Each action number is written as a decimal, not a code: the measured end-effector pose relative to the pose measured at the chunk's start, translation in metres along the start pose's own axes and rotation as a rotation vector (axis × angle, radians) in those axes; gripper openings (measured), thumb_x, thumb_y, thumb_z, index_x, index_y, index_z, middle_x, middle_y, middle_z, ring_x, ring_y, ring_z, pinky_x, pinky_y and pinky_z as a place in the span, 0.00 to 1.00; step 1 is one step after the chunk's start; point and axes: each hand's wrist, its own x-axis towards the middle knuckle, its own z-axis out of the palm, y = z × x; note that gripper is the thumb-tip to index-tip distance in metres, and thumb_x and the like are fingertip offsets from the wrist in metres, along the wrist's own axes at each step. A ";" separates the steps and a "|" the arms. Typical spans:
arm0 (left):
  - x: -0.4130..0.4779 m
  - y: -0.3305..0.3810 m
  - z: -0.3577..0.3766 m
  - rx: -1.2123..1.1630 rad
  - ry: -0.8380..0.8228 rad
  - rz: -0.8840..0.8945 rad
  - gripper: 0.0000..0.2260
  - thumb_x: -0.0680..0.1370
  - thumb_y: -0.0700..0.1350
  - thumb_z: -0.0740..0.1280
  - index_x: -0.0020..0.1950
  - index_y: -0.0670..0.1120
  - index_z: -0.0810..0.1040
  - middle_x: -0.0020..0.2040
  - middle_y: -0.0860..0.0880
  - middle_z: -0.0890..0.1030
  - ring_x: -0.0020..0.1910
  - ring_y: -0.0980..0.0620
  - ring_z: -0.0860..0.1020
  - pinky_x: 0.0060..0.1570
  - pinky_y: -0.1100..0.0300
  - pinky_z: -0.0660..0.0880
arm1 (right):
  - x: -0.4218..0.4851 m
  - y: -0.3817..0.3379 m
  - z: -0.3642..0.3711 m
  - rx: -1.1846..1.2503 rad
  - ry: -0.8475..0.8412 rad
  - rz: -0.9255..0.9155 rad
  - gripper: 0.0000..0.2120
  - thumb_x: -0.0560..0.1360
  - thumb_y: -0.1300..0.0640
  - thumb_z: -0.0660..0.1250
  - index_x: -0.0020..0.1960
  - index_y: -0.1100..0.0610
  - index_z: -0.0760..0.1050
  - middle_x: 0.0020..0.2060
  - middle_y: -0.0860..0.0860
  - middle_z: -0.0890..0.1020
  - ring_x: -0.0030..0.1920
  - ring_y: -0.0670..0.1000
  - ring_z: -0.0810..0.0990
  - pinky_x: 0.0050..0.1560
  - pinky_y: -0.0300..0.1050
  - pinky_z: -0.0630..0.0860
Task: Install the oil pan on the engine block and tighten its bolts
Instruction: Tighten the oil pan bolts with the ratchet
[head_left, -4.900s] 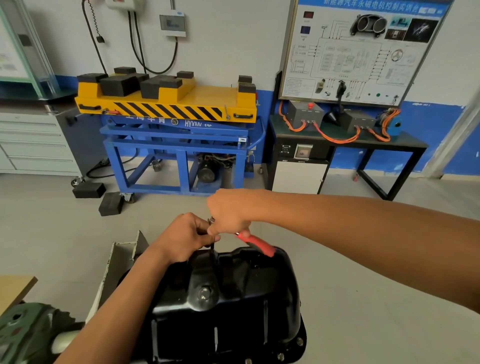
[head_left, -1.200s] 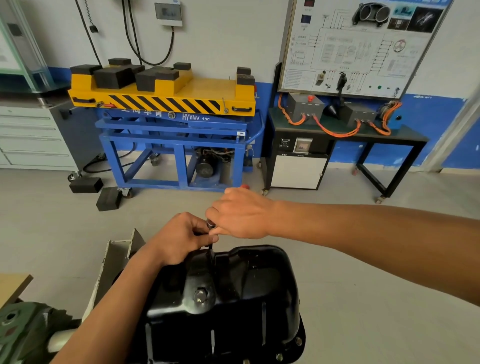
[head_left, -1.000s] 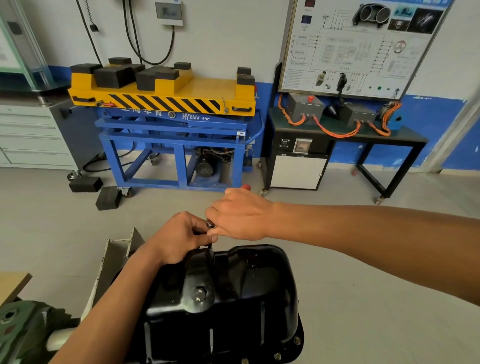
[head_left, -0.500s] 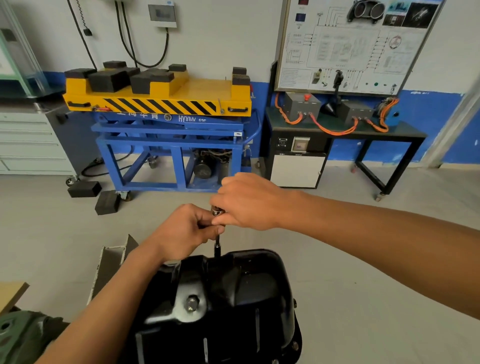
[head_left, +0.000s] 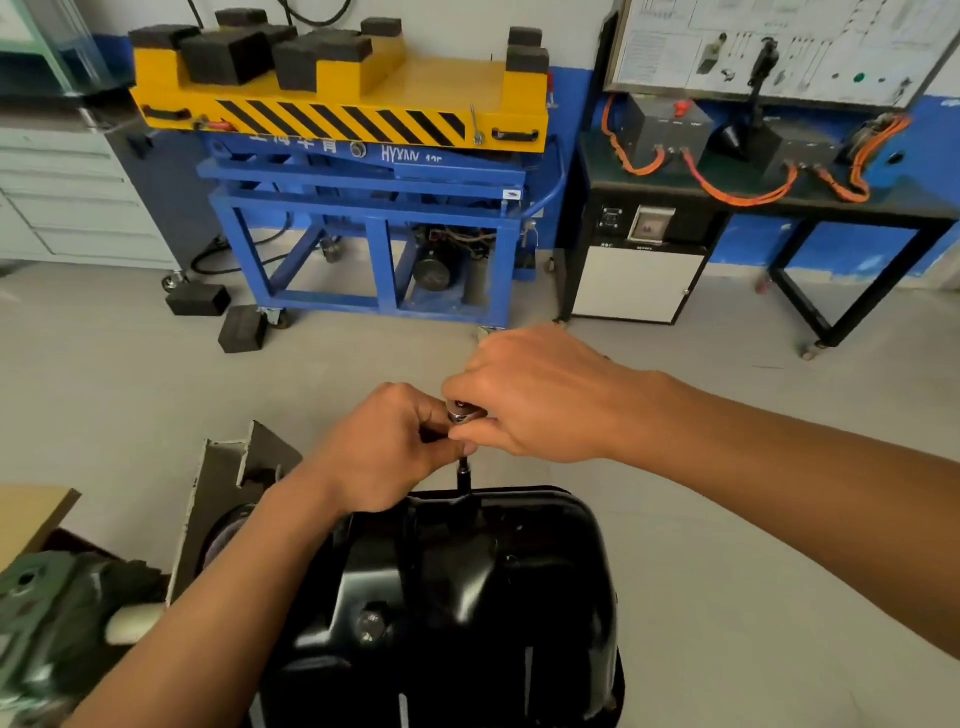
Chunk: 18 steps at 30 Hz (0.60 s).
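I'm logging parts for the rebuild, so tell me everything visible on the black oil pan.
The oil pan is glossy black, looks like pressed sheet metal, with ribs and its sump facing up. A silver hex bolt sits in its near left face. A socket tool, held by the left hand and right hand, meets its far rim.

At twelve o'clock, the blue lift (head_left: 291, 171) carries white lettering: blurred Chinese characters, then "HY" and unclear letters and digits. At two o'clock, the board's (head_left: 670, 47) print is illegible.
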 end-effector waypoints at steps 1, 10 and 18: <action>0.000 -0.001 0.001 -0.002 0.005 -0.005 0.05 0.77 0.43 0.73 0.43 0.43 0.86 0.37 0.38 0.83 0.35 0.52 0.71 0.41 0.44 0.76 | 0.001 0.002 0.001 0.016 -0.004 -0.006 0.14 0.80 0.41 0.59 0.53 0.50 0.77 0.38 0.47 0.76 0.44 0.52 0.76 0.37 0.47 0.69; 0.005 -0.002 0.003 -0.002 -0.027 -0.056 0.08 0.77 0.47 0.73 0.42 0.43 0.86 0.37 0.37 0.82 0.30 0.43 0.70 0.37 0.44 0.74 | 0.001 0.011 0.006 0.093 -0.030 -0.021 0.14 0.79 0.42 0.59 0.47 0.50 0.77 0.36 0.46 0.77 0.41 0.52 0.77 0.40 0.50 0.74; 0.002 0.006 0.003 -0.067 -0.032 -0.019 0.04 0.77 0.43 0.73 0.43 0.45 0.87 0.34 0.41 0.81 0.30 0.56 0.68 0.31 0.57 0.68 | -0.003 0.010 -0.002 0.094 -0.033 -0.022 0.14 0.79 0.43 0.60 0.45 0.52 0.77 0.34 0.47 0.76 0.38 0.52 0.76 0.38 0.48 0.72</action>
